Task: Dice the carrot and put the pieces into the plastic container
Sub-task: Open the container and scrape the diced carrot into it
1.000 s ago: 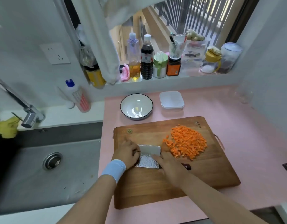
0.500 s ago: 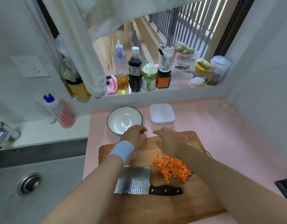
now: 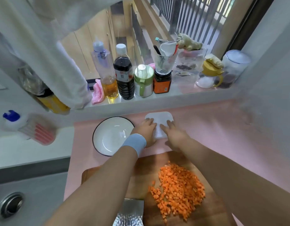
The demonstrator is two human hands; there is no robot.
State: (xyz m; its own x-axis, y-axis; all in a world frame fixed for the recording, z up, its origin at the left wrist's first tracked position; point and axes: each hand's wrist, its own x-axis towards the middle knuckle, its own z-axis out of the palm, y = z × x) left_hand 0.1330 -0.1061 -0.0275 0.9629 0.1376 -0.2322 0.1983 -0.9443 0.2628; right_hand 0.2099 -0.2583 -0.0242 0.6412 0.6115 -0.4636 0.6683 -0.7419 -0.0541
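My left fingers (image 3: pixel 150 122) and right fingers (image 3: pixel 169 125) lie flat, close together, on the plastic container (image 3: pixel 159 116) lid. Left hand (image 3: pixel 145 132) covers its left edge, right hand (image 3: pixel 174 137) its near right. Thumbs hidden. Container sits far on the pink desk (image 3: pixel 222 136), bowl (image 3: pixel 95 132) just left. Diced carrot (image 3: pixel 178 190) piled on the near cutting board (image 3: pixel 139 178), apart from both hands.
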